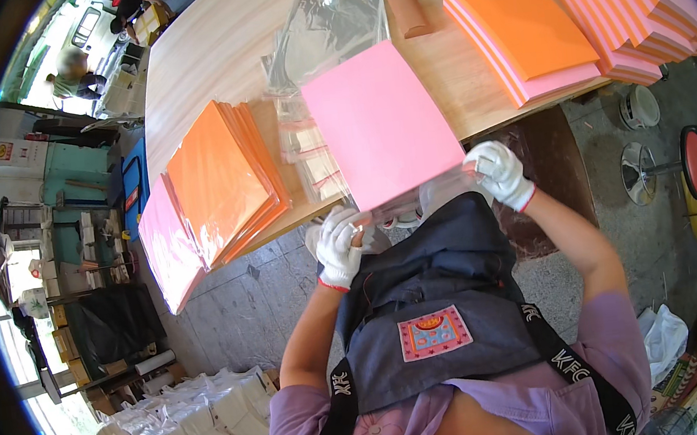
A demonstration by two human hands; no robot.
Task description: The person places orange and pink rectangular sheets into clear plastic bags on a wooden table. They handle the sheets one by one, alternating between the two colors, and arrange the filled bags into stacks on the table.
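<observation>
On the desk (pixel 213 62), glossy clear bags (pixel 228 166) hold orange packs (pixel 214 189) left of a pink stack (pixel 381 125) at the near edge, where clear film (pixel 424 195) juts out, its two ends pinched in narrowed fingers by the left hand (pixel 338 247) and right hand (pixel 499 174).

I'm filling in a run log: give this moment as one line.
left hand: pinching clear plastic | right hand: pinching clear plastic | pink sheet: beyond both hands | orange-topped stack: on table, right
</observation>
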